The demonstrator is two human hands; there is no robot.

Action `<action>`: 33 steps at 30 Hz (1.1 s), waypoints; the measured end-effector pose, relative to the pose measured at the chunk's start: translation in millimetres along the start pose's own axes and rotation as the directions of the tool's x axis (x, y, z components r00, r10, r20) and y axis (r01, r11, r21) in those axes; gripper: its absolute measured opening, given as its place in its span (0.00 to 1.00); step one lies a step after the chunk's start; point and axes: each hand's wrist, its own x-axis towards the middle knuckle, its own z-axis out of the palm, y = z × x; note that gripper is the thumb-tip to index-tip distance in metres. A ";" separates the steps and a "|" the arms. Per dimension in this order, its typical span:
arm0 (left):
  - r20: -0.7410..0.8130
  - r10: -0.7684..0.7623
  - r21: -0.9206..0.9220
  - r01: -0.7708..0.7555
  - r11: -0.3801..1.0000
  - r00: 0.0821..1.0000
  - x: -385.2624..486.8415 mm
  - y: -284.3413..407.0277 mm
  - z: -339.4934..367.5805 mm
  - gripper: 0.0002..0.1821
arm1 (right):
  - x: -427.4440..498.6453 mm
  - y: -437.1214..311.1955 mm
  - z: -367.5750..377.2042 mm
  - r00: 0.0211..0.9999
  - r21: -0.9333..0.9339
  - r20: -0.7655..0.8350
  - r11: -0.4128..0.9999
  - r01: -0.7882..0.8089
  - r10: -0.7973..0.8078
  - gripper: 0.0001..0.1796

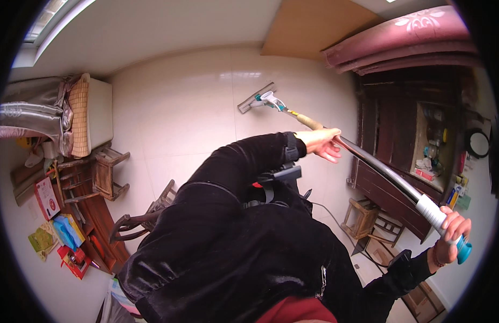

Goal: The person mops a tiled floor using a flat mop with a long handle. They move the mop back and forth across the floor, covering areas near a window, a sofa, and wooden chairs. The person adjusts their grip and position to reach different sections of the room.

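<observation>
A flat mop with a steel pole (378, 167) runs slantwise from my right side out to the floor ahead. Its long grey head (249, 101), with a white and teal joint, rests on the pale tiles. My left hand (320, 143) is on the pole just above a tan sleeve (309, 122); the pole passes between the thumb and loosely spread fingers. At the upper end, my right hand (455, 228) is wrapped around the white grip (431, 212), close to the teal end cap (464, 251).
Dark wooden furniture (388, 133) with an open, filled compartment stands right; small wooden chairs (360, 218) are beside it. Left are a mat-topped bed (100, 113), a wooden stool (108, 173) and a cabinet (100, 218) bearing boxes. A brown board (306, 28) leans ahead. A cable (334, 218) trails right.
</observation>
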 end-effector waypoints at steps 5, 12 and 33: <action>-0.196 0.137 -0.287 -0.190 0.939 0.971 -6.3 -4.6 13.3 0.12 | -16.1 15.3 -18.2 0.995 0.088 0.067 0.994 0.063 -0.069 0.13; -0.487 0.306 -0.528 -0.555 0.642 0.818 -79.8 25.2 -97.5 0.10 | 41.1 76.3 72.9 0.984 0.243 0.144 0.968 0.067 -0.105 0.16; -0.590 0.351 0.079 -0.381 0.921 0.727 27.5 67.5 -88.2 0.08 | 10.2 159.2 18.8 0.992 0.222 0.075 0.971 0.086 -0.105 0.10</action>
